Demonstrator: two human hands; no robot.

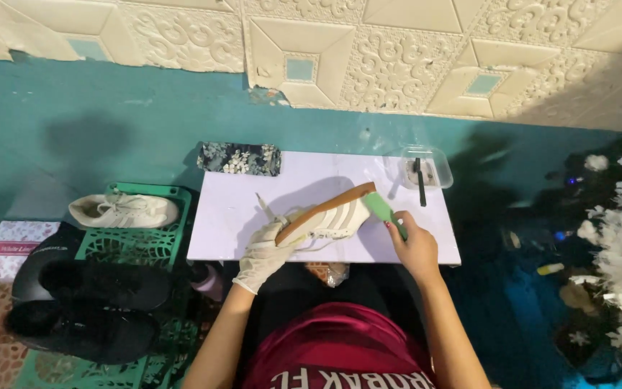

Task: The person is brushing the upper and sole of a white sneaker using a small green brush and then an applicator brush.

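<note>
Left hand: the left hand (266, 248) wears a white glove. Its fingers curl around the back end of the shoe (329, 218) and grip it.
Right hand: the right hand (413, 245) is bare. Its fingers are pressed together around the handle of the brush (383, 209) and hold it tight.
Shoe: it is white with a brown sole. It lies tilted on its side over the board (232, 223), near the front edge, with the sole turned up and toward the wall. It is between the two hands.
Brush: it is green. Its top end touches the front tip of the shoe, by the sole.
Board: it is a pale flat board, and it rests across the person's lap.
Tub: a clear tub (437, 173) sits on the far right corner of the board. A black stick (420, 181) lies across it.
Pouch: a dark pouch (239, 158) with flowers on it lies at the far left corner of the board.
Crate: a green crate (145, 248) stands to the left of the board. Another white shoe (124, 210) lies on top of it.
Black shoes: they (88, 302) sit in front of the crate, well apart from the hands.
Box: a pink box (8, 252) with flowers on it sits at the far left, on the floor.
</note>
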